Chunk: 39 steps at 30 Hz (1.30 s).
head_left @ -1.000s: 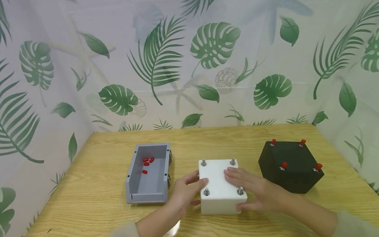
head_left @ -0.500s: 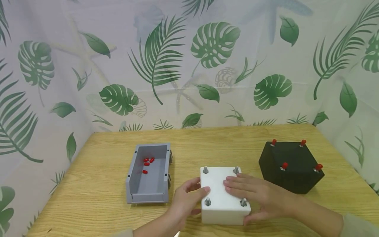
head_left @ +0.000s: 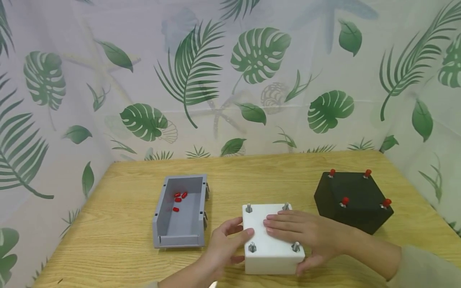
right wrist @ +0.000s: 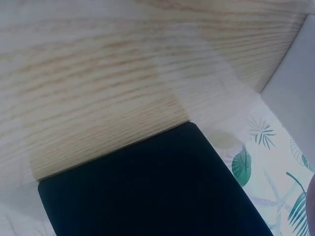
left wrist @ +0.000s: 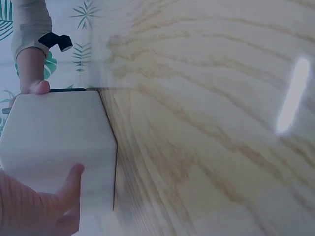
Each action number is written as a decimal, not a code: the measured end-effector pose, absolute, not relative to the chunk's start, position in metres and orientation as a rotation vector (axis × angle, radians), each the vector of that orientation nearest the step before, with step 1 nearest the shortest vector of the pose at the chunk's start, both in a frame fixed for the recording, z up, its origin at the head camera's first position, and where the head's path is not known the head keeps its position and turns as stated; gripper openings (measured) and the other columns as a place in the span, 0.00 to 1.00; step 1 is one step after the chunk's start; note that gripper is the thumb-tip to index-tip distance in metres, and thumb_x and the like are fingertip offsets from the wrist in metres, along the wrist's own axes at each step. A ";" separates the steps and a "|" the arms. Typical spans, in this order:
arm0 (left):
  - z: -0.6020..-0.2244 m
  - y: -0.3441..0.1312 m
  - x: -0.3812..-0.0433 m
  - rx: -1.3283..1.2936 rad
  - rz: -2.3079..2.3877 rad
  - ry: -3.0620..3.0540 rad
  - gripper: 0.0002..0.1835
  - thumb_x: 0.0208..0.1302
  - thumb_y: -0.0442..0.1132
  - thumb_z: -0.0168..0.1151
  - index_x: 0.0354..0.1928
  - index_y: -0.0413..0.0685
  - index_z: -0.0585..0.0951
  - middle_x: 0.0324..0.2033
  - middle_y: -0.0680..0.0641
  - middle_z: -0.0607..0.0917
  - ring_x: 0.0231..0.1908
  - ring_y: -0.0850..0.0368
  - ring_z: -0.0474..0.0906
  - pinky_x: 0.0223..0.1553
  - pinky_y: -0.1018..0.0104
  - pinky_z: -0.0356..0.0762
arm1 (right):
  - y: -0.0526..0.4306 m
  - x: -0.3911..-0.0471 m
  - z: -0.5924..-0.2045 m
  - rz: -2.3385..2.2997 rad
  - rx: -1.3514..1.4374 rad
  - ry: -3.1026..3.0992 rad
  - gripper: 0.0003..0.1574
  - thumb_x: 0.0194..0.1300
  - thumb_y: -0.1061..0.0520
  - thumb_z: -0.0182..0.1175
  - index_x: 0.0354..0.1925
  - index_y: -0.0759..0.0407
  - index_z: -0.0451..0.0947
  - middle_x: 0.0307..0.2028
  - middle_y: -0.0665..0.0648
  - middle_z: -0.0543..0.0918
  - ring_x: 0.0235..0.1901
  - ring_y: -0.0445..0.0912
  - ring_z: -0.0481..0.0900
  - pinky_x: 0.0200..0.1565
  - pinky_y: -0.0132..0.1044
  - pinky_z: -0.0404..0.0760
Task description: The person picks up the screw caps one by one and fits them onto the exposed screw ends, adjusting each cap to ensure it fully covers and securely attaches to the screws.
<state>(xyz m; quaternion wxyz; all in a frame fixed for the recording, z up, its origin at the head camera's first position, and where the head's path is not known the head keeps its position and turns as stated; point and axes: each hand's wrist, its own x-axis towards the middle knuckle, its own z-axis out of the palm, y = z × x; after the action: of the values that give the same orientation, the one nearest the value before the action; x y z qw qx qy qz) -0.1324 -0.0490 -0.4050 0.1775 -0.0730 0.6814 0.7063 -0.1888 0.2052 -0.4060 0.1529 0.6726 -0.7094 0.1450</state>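
A white box (head_left: 271,237) stands in front of me, a metal bolt standing up at each top corner. Around its left side my left hand (head_left: 224,245) holds it, thumb over the top edge and fingers against the side. My right hand (head_left: 310,234) lies across the top with straight fingers, its thumb down at the near right corner. In the left wrist view a finger of the left hand (left wrist: 47,204) presses on the side of the white box (left wrist: 56,123). The right hand barely shows at the edge of the right wrist view.
A grey bin (head_left: 180,240) holding several small red caps (head_left: 178,199) stands to the left. To the right stands a black box (head_left: 351,192) with red-capped bolts at its top corners. The wooden table (head_left: 119,224) ends at a leaf-print cloth (head_left: 216,80).
The white box has slid toward me along with both hands, mostly in the first half second. The right hand's fingers now lie further left across its top.
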 end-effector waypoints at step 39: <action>-0.370 -0.170 -0.218 -0.022 1.539 2.484 0.18 0.65 0.34 0.54 0.55 0.32 0.76 0.49 0.34 0.81 0.44 0.47 0.83 0.42 0.59 0.84 | 0.204 -0.192 -0.417 0.433 1.904 -1.964 0.50 0.61 0.32 0.56 0.63 0.70 0.65 0.65 0.64 0.68 0.65 0.53 0.65 0.71 0.37 0.53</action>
<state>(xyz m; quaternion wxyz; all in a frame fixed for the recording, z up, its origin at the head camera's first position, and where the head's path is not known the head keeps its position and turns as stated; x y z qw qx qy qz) -0.2177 -0.1700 -0.3697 0.1094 -0.0076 0.8449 0.5235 -0.1915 0.2040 -0.4167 0.1850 0.6758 -0.6968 0.1537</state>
